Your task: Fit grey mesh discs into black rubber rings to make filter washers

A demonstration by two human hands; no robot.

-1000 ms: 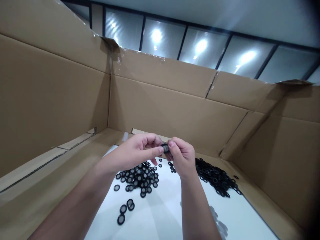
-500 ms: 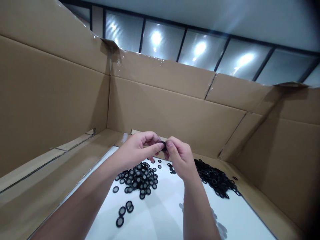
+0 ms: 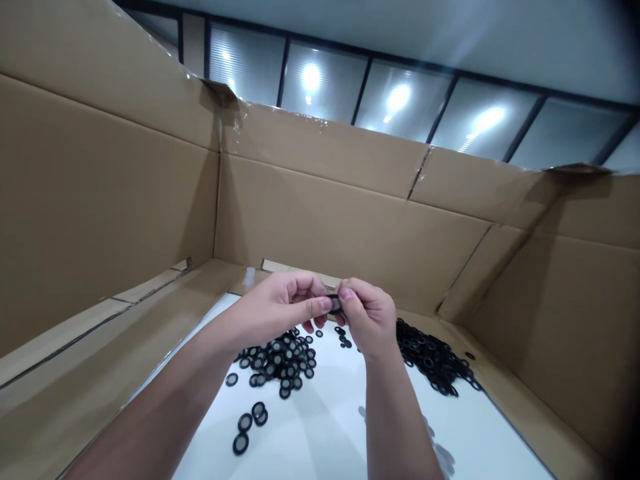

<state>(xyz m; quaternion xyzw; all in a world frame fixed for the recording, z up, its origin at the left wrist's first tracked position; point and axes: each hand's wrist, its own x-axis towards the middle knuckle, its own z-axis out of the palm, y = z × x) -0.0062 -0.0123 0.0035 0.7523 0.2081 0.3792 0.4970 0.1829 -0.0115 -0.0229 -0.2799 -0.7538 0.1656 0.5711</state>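
Note:
Between my two hands is a small black ring with a grey centre (image 3: 335, 305), its face tilted toward the camera. My left hand (image 3: 287, 303) pinches its left edge between thumb and fingers. The right edge is gripped by my right hand (image 3: 367, 313), thumb on top. Below my left hand lies a pile of black rings with grey centres (image 3: 280, 360). A heap of black rings with open middles (image 3: 430, 353) sits beyond my right wrist.
Several loose rings (image 3: 245, 422) lie nearer the front on the white board (image 3: 310, 433). A few more (image 3: 343, 337) are beyond it, between the piles. Pale grey discs (image 3: 443, 457) show beside my right forearm. Cardboard walls (image 3: 320, 207) stand around the board.
Both hands have shifted slightly right and down with the ring. The ring has turned, so its grey centre now shows. The piles have not moved.

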